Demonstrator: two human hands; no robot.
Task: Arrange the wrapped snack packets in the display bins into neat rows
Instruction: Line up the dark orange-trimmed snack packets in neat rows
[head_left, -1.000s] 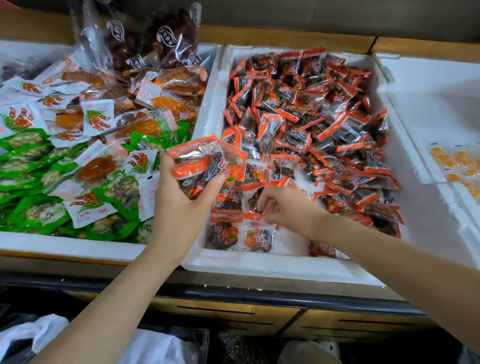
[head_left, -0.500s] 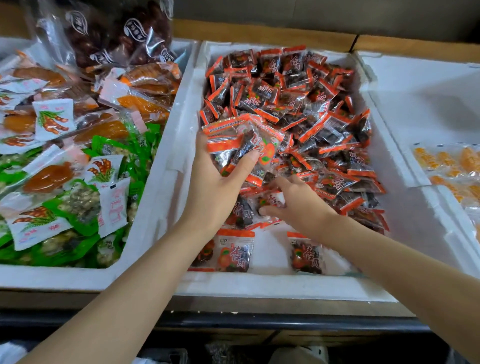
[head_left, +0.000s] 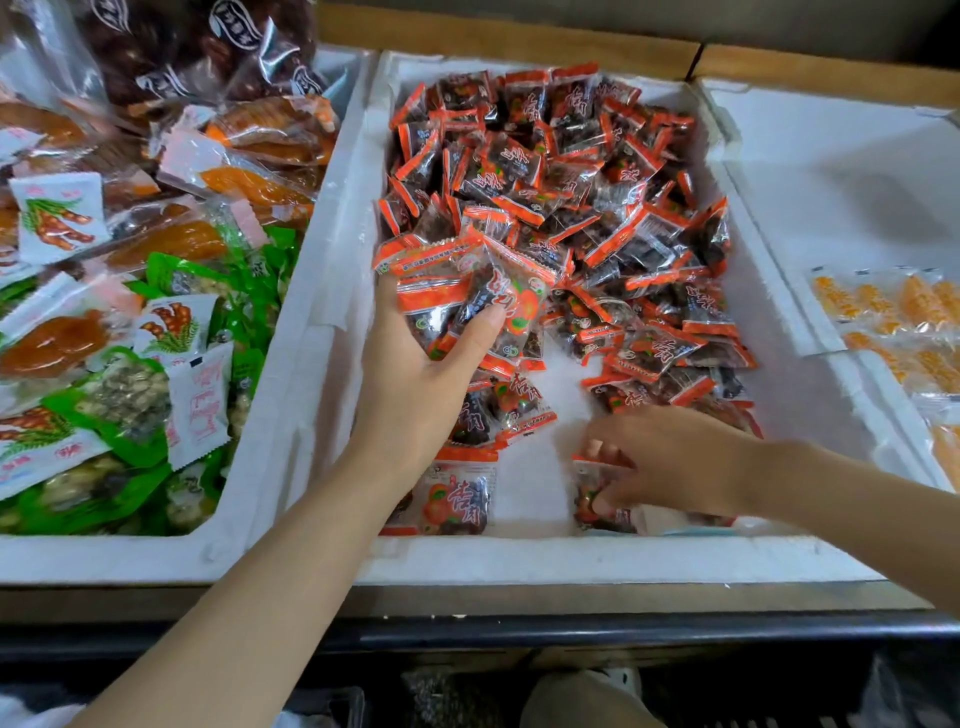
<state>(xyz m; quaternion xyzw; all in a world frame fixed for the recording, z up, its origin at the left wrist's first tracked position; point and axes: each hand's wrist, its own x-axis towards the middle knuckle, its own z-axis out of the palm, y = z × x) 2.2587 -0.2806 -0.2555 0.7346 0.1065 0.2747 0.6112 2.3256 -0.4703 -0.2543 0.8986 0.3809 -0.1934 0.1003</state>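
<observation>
Filling most of the view, three white foam bins are set side by side on a counter edge. The middle bin (head_left: 571, 564) is occupied by a loose heap of snack packets (head_left: 571, 182), piled against its far wall and right side, while bare white floor is exposed towards the near wall. Each packet is seen to be a small clear pillow wrapper with orange-red crimped ends, dark fruit pieces inside, and an orange fruit picture with red characters printed on the front. In the heap they are tilted and overlapped at every angle.

The left bin (head_left: 130, 558) is packed with green, white and amber packets (head_left: 104, 467); in the right bin (head_left: 831, 156) a few yellow packets (head_left: 883, 312) are laid at its right side.

The left hand (head_left: 415, 384) is raised over the near left part of the middle bin, and a bundle of packets (head_left: 467, 291) is gripped in it, fingers behind and thumb pressed across the front. The right hand (head_left: 675, 457) is lowered to the near floor of the same bin, where one packet (head_left: 592, 499) is pinched by curled fingertips. Near the front wall, a single packet (head_left: 457, 496) is laid flat, face up, partly covered by the left wrist.
</observation>
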